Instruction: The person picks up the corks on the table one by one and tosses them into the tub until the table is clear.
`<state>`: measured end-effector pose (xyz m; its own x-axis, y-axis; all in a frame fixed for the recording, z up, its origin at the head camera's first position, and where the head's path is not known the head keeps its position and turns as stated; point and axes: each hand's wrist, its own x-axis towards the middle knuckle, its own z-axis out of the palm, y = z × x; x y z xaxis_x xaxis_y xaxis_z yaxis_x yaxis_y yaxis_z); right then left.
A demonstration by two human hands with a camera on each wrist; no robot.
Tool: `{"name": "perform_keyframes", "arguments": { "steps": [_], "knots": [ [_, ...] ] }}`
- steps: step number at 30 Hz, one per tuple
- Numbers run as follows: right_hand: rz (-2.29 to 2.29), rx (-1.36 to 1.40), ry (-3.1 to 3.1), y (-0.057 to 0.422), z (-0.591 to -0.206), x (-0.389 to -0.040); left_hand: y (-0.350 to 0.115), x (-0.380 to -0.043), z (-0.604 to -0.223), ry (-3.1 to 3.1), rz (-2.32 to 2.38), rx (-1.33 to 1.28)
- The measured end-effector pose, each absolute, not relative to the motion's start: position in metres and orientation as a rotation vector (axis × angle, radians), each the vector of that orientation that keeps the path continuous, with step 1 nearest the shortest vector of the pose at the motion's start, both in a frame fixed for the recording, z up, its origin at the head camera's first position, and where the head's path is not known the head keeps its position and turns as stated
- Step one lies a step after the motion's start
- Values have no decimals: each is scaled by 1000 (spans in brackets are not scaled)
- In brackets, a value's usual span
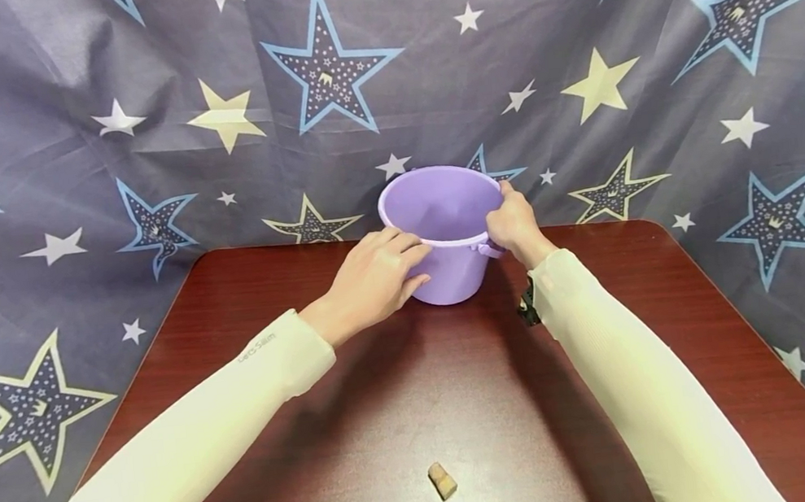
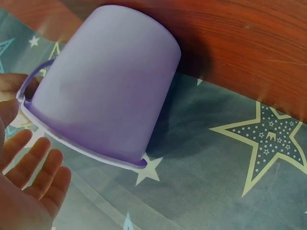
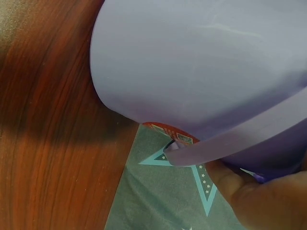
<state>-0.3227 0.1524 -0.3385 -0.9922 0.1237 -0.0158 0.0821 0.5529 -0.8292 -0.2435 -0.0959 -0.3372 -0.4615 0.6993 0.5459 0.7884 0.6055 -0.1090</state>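
Observation:
A light purple bucket [image 1: 449,275] is at the far edge of the table, its mouth facing up. At its right side, my right hand [image 1: 515,227] grips the rim beside the handle's joint. The right wrist view shows the bucket handle [image 3: 240,139] crossing in front of part of that right hand [image 3: 273,201]. My left hand [image 1: 380,282] is by the near left of the rim, thumb spread away from the fingers. In the left wrist view, the left hand [image 2: 36,187] has loosely bent fingers and appears apart from the bucket wall [image 2: 110,81]. Whether the bucket's base touches the table is unclear.
A small brown cylindrical piece [image 1: 442,481], perhaps cork or wood, lies near the front of the dark red wooden table [image 1: 365,451]. A grey curtain [image 1: 433,117] with star prints hangs directly behind the table. The bucket bears a red label [image 3: 168,130].

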Motion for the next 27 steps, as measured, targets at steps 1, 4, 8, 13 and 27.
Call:
{"name": "perform_keyframes", "arguments": {
  "steps": [1,4,8,13,27],
  "knots": [
    [1455,-181,-2733,152,-338,-322,-97,-242,-337,-2286,-206,-1176],
    [1453,-183,-2732,152,-337,-322,-99,-238,-339,-2293,-182,-1193],
    [1452,-188,-2731,153,-337,-322,-101,-234,-344,-2291,-161,-1210],
    [1458,-190,-2733,153,-338,-322,-104,-228,-351,-2296,-177,-1232],
    [1431,-185,-2734,153,-339,-322,-108,-211,-363,-2338,-136,-1316]
  ]
}}
